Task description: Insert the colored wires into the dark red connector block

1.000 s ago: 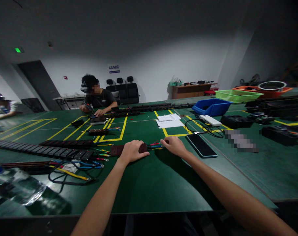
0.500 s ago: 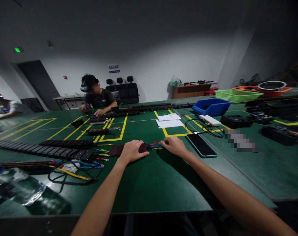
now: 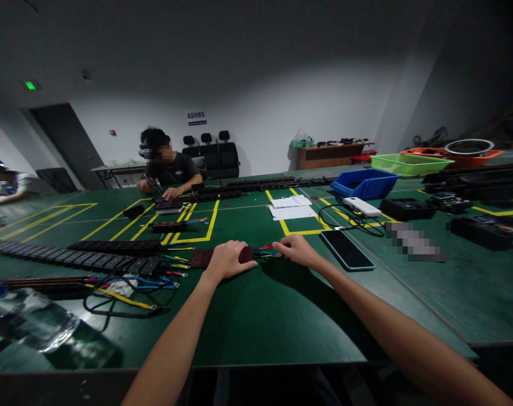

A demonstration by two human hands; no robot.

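Observation:
A dark red-brown socket strip (image 3: 202, 258) lies on the green table in front of me. My left hand (image 3: 229, 259) is wrapped over its right part, thumb along the near side. From the strip's right end come several coloured wires (image 3: 264, 253), red, blue, green and yellow, with metal ring ends. My right hand (image 3: 296, 249) pinches at the tip of these wires, thumb and forefinger together around a red one. To the right of that hand lies a phone (image 3: 347, 251).
Long black strips (image 3: 82, 259) with coloured leads lie at the left, near a water bottle (image 3: 31, 321). White papers (image 3: 293, 207), a blue bin (image 3: 364, 185) and a white power bank (image 3: 361, 207) are farther back. A co-worker (image 3: 171, 169) sits across the table.
My right hand has shifted slightly along the wire tips, and the wire ends now show more spread apart. My left hand stays on the socket strip.

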